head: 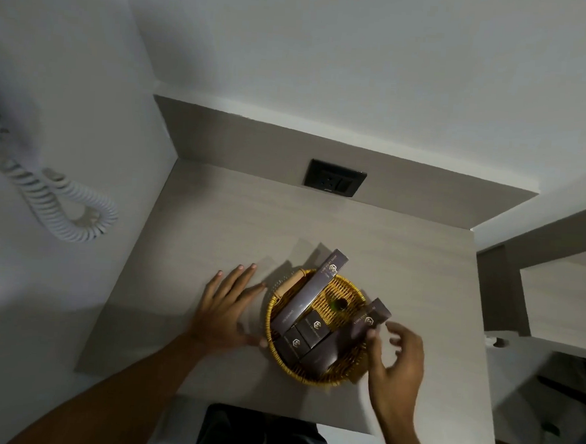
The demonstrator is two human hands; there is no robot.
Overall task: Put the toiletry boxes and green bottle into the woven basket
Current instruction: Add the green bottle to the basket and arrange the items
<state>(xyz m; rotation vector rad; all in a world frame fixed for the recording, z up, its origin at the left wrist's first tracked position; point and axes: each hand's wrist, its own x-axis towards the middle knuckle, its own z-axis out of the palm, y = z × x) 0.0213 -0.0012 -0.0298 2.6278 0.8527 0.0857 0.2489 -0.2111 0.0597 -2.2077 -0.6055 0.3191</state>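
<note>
Basket (278, 354) on bench (216, 217), dark boxes (309, 293) and green bottle (340, 304) inside, left hand (226, 307) flat beside rim, grip wide, right hand (398, 362) fingers loosely spread at tilted box (369, 321) on the right rim.

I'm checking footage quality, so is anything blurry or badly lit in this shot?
Head view: dim overall, and the right hand is motion-blurred at the fingers; the left hand is sharper. Boxes cast shadows up-left of the woven basket. The green bottle is dark and indistinct. Wide-angle bending shows at the edges.
</note>
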